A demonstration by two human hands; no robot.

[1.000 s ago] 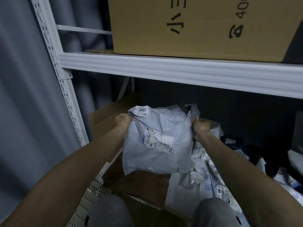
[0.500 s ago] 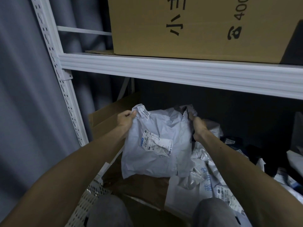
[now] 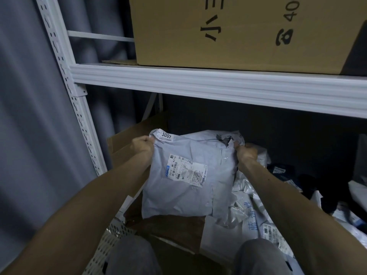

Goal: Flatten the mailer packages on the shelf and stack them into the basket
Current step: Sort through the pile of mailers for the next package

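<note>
A pale grey mailer package point(image 3: 184, 193) with a white shipping label and a "3007" sticker hangs upright in front of me under the shelf beam. My left hand point(image 3: 143, 144) pinches its top left corner. My right hand point(image 3: 246, 153) grips its torn top right corner. The mailer is stretched between both hands and looks mostly flat, with creases. A white perforated basket point(image 3: 111, 241) shows its rim at the bottom left. A brown mailer point(image 3: 174, 229) lies below the held one.
A pile of crumpled white and dark mailers point(image 3: 256, 215) fills the shelf to the right. A white shelf beam point(image 3: 218, 84) runs overhead, with a big cardboard box point(image 3: 238, 30) on it. An open cardboard box point(image 3: 127, 143) stands at the left, beside the white upright point(image 3: 69, 92). My knees are at the bottom.
Both hands have pulled the mailer's top corners further apart, so it hangs flatter and wider. The "3007" sticker has turned back level.
</note>
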